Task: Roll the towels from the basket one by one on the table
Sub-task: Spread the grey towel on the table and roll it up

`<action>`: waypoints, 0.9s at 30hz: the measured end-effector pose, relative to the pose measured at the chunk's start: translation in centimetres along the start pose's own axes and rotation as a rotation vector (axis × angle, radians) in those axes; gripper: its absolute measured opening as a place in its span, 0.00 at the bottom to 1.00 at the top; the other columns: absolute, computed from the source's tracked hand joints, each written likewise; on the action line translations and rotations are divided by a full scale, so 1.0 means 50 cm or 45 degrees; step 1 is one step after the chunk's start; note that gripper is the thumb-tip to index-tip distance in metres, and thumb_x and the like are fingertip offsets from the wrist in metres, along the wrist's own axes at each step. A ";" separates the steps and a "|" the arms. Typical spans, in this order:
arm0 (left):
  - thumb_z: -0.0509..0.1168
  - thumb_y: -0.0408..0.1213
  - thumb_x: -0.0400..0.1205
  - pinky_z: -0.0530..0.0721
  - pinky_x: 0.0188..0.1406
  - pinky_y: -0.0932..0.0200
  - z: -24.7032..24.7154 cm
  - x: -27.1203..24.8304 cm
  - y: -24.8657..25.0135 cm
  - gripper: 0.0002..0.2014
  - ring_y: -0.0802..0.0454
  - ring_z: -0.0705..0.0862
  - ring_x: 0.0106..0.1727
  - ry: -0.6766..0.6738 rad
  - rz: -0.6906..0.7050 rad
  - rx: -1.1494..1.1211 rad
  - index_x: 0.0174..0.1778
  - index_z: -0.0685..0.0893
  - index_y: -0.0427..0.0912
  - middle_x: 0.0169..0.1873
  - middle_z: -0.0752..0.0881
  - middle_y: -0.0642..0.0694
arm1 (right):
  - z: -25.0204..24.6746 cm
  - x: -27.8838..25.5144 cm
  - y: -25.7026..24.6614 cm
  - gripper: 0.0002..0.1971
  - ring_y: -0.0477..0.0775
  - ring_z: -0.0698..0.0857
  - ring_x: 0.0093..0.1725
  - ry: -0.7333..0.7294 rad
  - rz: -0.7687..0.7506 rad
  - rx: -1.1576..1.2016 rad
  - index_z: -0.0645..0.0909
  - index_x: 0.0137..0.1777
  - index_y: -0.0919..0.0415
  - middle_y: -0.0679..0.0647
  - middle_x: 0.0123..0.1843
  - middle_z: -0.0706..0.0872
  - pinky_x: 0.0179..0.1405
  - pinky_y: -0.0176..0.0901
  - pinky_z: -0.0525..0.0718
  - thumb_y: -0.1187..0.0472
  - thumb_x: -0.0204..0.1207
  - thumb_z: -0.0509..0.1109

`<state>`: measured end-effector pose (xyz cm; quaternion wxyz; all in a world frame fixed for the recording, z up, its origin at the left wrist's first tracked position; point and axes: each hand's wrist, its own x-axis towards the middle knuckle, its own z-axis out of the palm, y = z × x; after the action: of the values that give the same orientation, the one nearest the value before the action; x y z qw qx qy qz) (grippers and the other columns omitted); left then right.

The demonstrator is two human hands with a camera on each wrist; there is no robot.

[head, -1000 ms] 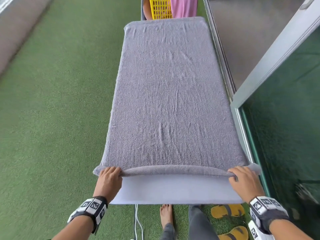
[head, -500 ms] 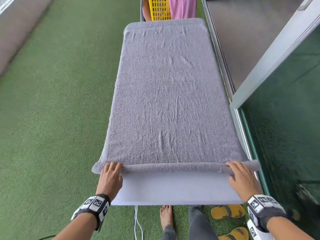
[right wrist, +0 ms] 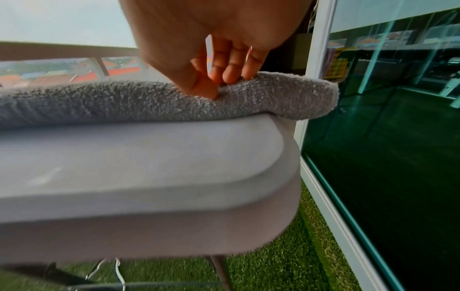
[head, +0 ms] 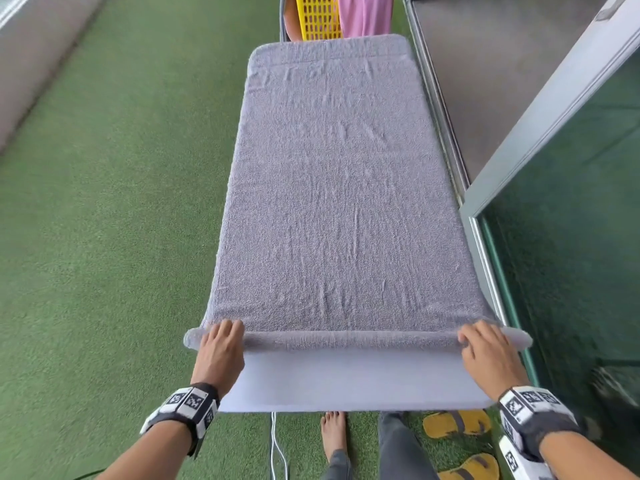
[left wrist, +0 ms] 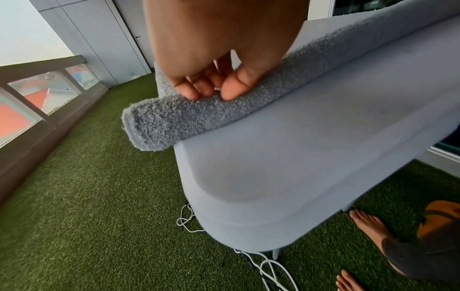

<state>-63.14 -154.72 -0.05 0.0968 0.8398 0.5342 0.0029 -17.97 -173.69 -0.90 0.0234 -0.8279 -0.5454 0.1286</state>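
Note:
A grey towel (head: 339, 202) lies spread lengthwise over the white table (head: 346, 382). Its near edge is turned into a thin roll (head: 349, 337) across the table's width. My left hand (head: 221, 344) sits on the roll's left end, fingers and thumb curled onto it (left wrist: 211, 86). My right hand (head: 485, 348) holds the right end, thumb dug into the near side and fingers over the top (right wrist: 219, 82). Both ends of the roll overhang the table's sides. Beyond the far end stands a yellow basket (head: 318, 15) with a pink towel (head: 363, 12) hanging from it.
Green turf (head: 121, 237) covers the floor on the left. A glass sliding door and its metal frame (head: 491, 271) run close along the table's right side. Yellow sandals (head: 457, 422), a white cable (head: 277, 445) and my bare foot (head: 332, 434) are below the near edge.
Both hands have moved forward, away from me, turning the towel's near edge over. The roll has grown slightly thicker and more bare table shows in front of it.

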 end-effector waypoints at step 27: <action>0.72 0.18 0.63 0.86 0.43 0.49 0.010 0.029 -0.007 0.21 0.45 0.81 0.43 -0.069 0.021 -0.104 0.50 0.83 0.39 0.43 0.84 0.45 | -0.005 0.032 -0.009 0.26 0.57 0.80 0.66 -0.072 -0.024 0.030 0.79 0.67 0.57 0.52 0.66 0.81 0.70 0.56 0.77 0.69 0.68 0.74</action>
<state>-62.77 -153.34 -0.73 0.1454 0.8393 0.5239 0.0029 -17.70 -172.02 -0.91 0.0188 -0.8184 -0.5521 0.1581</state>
